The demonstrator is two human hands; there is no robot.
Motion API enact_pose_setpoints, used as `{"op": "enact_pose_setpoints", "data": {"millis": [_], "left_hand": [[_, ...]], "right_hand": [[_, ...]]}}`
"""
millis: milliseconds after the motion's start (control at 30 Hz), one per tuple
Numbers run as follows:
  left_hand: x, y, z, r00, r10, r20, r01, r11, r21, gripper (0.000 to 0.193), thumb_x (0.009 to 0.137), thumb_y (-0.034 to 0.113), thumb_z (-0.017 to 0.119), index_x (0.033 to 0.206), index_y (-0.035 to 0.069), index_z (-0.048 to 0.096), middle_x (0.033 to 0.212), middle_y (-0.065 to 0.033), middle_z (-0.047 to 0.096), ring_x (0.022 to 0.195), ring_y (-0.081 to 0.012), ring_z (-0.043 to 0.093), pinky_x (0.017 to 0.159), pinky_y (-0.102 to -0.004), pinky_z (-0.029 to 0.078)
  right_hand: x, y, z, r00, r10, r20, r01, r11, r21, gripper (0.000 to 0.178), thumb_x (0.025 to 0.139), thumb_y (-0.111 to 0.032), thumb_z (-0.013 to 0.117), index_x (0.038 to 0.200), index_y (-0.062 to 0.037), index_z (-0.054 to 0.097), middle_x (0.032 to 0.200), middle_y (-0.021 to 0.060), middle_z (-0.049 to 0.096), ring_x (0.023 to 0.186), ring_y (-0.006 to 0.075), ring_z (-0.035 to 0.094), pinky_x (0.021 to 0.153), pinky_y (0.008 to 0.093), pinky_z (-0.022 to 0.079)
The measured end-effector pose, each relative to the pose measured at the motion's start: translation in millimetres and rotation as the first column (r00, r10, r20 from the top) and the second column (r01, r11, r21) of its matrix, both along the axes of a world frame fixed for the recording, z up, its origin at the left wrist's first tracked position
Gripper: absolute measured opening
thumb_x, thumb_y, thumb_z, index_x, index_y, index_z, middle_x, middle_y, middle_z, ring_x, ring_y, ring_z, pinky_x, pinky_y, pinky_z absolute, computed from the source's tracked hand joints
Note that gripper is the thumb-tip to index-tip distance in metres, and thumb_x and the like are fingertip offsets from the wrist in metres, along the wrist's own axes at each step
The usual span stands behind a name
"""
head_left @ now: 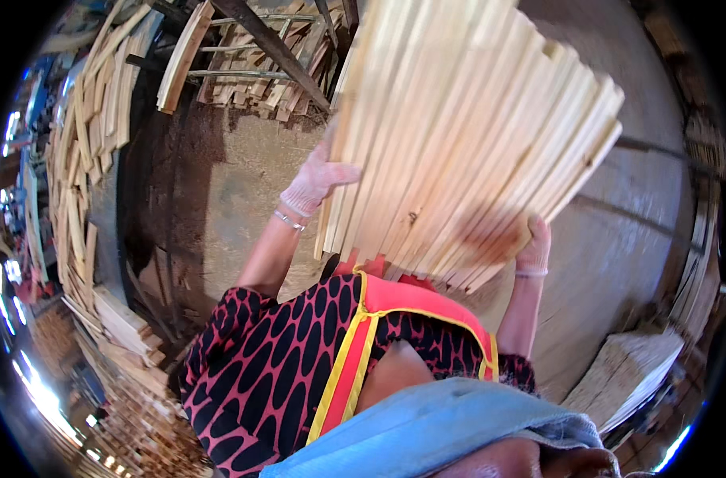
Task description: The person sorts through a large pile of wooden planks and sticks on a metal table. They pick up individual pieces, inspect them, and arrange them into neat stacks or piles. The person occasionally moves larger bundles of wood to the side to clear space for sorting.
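Observation:
A wide bundle of pale wooden slats (451,151) is held up in front of my chest, the slats lying side by side with uneven ends. My left hand (321,177), in a pinkish-white knitted glove, is closed on the bundle's left edge, its thumb over the near face and its other fingers partly hidden behind the wood. At the lower right edge my right hand (533,245), gloved the same way, grips the bundle; most of its fingers are hidden behind the slats.
Long loose boards (88,135) lie piled along a bench on the left. More wood pieces (271,76) are heaped beyond a dark metal bar (271,48) at the far side. A stacked block of pale wood (626,374) stands on the floor (255,183) at the near right.

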State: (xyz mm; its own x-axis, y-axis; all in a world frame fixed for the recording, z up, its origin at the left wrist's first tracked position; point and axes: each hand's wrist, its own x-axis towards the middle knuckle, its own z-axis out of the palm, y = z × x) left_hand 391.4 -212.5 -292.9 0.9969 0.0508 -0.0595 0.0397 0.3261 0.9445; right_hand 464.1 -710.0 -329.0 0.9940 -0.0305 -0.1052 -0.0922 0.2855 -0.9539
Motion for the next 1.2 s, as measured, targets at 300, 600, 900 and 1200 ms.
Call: {"op": "enact_pose_setpoints", "data": {"millis": [300,600,900,1200], "left_hand": [[52.3,16.3,6.0,0.983,-0.182,-0.018,0.181,0.982,-0.048,0.11,0.077,0.033,0.087,0.169,0.005,0.034,0.163,-0.0142,0.05,0.15,-0.0253,0.045,0.127,-0.038,0.031],[145.5,105.5,-155.4,0.664,0.276,-0.695,0.533,0.477,0.699,0.085,0.101,0.068,0.046,0.159,0.005,0.05,0.153,-0.033,0.055,0.142,-0.0454,0.055,0.118,-0.0483,0.045],[7.1,43.5,-105.0,0.994,0.026,-0.11,0.11,0.027,0.994,0.032,0.1,0.048,0.063,0.104,0.016,0.07,0.105,-0.0132,0.069,0.101,-0.0308,0.068,0.091,-0.0507,0.054],[-315.3,124.7,-106.0,0.694,-0.037,-0.719,0.699,0.276,0.66,0.056,0.097,0.049,0.062,0.136,0.01,0.073,0.133,-0.0224,0.073,0.125,-0.042,0.069,0.105,-0.0519,0.055]], "right_hand": [[-42.4,24.2,2.2,0.988,-0.005,-0.153,-0.008,0.996,-0.086,0.068,0.098,-0.029,0.074,0.153,0.0031,0.052,0.137,0.0117,0.069,0.128,0.0252,0.065,0.112,0.0405,0.052],[89.6,179.9,-139.6,0.884,0.175,-0.434,-0.468,0.353,-0.81,0.119,0.088,-0.053,0.083,0.162,0.017,0.021,0.162,0.0374,0.042,0.155,0.0407,0.04,0.126,0.0396,0.035],[-29.1,129.9,-169.4,0.809,0.281,-0.516,-0.588,0.371,-0.719,0.072,0.102,-0.028,0.07,0.16,-0.0013,0.037,0.142,0.0212,0.066,0.132,0.0299,0.063,0.112,0.0402,0.048],[-159.8,151.2,-150.4,0.609,0.254,-0.752,-0.792,0.241,-0.56,0.035,0.102,-0.023,0.062,0.132,-0.0071,0.071,0.142,0.0291,0.062,0.125,0.0345,0.065,0.106,0.0447,0.052]]}}
